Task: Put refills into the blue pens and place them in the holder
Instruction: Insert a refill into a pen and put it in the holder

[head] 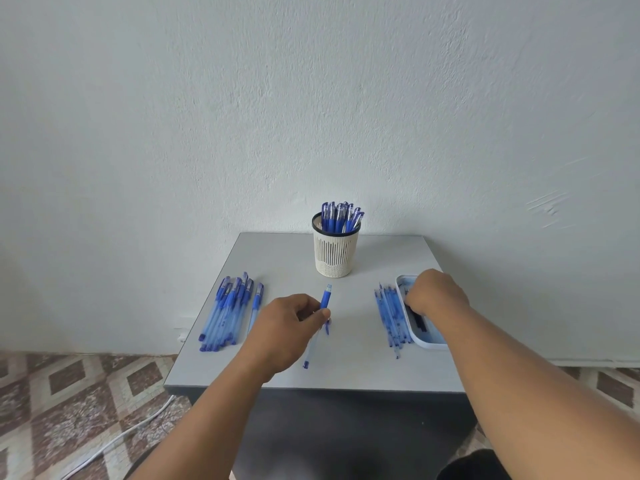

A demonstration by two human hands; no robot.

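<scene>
A blue pen [325, 299] lies slanted above the middle of the grey table [284, 251], pinched by my left hand [287, 323] around its middle. My right hand [434, 292] reaches into a white tray [424, 341] at the right, fingers curled down on dark small parts inside; what it holds is hidden. A row of thin blue refills [389, 317] lies just left of the tray. A pile of blue pens [228, 310] lies at the left. The cream slotted holder [336, 251] stands at the back with several capped blue pens [341, 216] in it.
The table stands against a pale wall. Its front edge is close to me, with a dark panel below. A white cable [114, 441] runs over the patterned floor tiles at the lower left.
</scene>
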